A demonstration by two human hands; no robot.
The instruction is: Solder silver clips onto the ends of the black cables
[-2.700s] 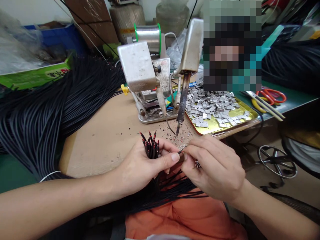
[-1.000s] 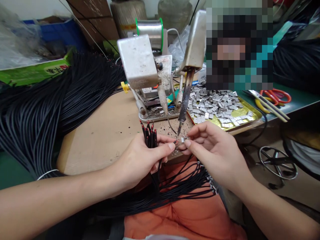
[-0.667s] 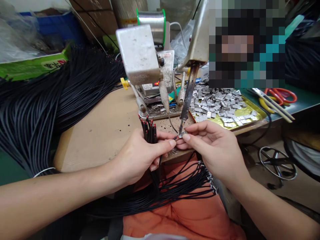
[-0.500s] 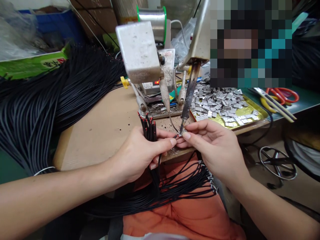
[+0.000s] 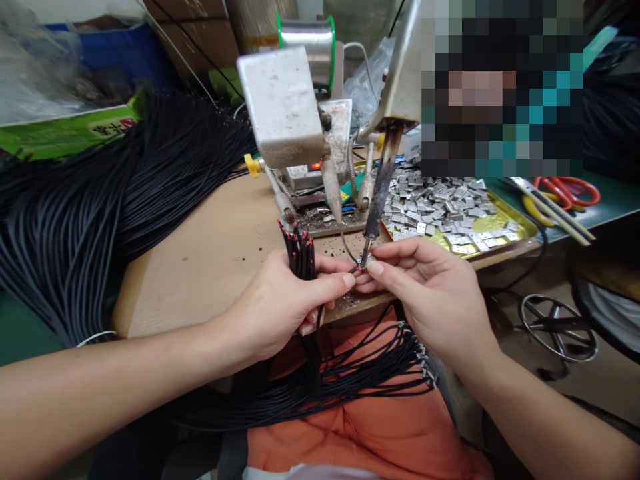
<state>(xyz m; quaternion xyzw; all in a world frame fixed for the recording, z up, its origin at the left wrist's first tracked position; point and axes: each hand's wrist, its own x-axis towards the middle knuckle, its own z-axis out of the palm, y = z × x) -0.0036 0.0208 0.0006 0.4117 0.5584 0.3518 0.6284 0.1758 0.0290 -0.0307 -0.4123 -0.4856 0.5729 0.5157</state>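
Observation:
My left hand (image 5: 285, 300) is closed around a bundle of black cables (image 5: 301, 257) whose red wire ends point up. Between its thumb and forefinger it also pinches one cable, its end pointing right. My right hand (image 5: 430, 287) pinches a small silver metal connector (image 5: 369, 260) at that cable's end. The tip of a soldering iron (image 5: 383, 187), fixed in a stand, comes down onto the connector. Solder wire (image 5: 345, 241) runs from a pointed feeder nozzle (image 5: 331, 190) to the same spot. Fingers partly hide the joint.
Loose connectors (image 5: 440, 207) fill a yellow tray (image 5: 523, 230) at right, near red-handled scissors (image 5: 565, 193). A large heap of black cables (image 5: 60, 227) covers the left. A solder spool (image 5: 307, 50) stands behind. Cables with connectors (image 5: 380, 380) lie across my lap. Another person is at the back right.
The whole view has shifted slightly. Both hands keep their grip on the cable and connector beneath the iron's tip, with hardly any movement.

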